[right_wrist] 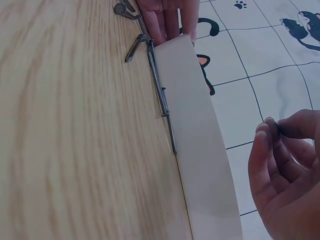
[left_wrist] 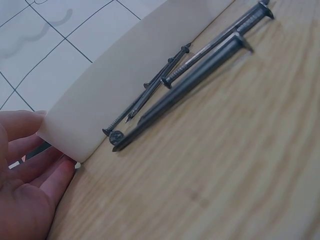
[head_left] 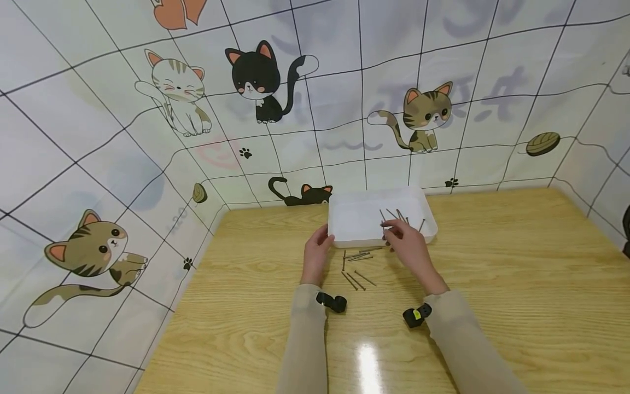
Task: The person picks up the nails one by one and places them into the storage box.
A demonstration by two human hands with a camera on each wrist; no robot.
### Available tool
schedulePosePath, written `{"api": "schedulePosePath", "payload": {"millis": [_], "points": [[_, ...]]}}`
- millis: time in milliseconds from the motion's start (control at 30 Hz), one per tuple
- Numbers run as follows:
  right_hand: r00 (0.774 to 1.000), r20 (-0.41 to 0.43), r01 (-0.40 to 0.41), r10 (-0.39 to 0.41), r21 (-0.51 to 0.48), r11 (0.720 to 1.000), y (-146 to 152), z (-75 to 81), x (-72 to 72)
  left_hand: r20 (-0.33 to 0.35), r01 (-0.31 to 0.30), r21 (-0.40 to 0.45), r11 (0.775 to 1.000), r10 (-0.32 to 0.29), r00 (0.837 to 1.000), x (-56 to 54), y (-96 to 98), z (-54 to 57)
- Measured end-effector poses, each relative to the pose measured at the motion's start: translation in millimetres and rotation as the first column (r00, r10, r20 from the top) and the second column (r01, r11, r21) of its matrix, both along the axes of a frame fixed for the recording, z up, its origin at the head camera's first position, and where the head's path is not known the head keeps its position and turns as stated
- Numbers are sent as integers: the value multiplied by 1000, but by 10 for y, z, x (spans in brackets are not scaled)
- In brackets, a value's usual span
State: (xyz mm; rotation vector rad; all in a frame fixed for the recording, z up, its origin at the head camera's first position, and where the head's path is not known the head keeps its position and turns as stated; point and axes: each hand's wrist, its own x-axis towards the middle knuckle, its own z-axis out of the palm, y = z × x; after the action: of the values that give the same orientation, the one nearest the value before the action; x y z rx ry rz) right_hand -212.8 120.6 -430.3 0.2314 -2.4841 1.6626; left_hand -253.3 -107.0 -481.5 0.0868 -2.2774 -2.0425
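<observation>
At the left front corner of a white tray [head_left: 359, 217], my left hand [head_left: 316, 253] grips the wall, thumb at the rim and fingers around the outside. My right hand [head_left: 407, 242] is over the tray's front part, thumb and fingertips pinching a thin nail [head_left: 382, 215]. In the right wrist view, only a dark bit shows between the fingertips of the right hand [right_wrist: 287, 175]. Several nails [head_left: 423, 224] lie inside the tray on its right side. More loose nails [left_wrist: 187, 90] are on the table along the tray's front wall, some crossing each other.
The wooden table [head_left: 246, 306] extends to both sides and toward me. Behind the tray stands a wall covering [head_left: 339, 109] printed with cats and grid lines, which also runs along the left and right sides. Dark cameras [head_left: 417, 316] are strapped to both wrists.
</observation>
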Motion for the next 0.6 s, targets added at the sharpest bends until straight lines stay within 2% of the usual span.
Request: {"api": "schedulePosePath", "payload": {"millis": [400, 600], "points": [[996, 55, -63, 63, -7, 998, -59, -35, 56, -35, 29, 43, 999, -27, 999, 16, -70, -49], [995, 63, -79, 77, 24, 997, -28, -2, 56, -37, 23, 22, 999, -23, 999, -7, -25, -46]]}}
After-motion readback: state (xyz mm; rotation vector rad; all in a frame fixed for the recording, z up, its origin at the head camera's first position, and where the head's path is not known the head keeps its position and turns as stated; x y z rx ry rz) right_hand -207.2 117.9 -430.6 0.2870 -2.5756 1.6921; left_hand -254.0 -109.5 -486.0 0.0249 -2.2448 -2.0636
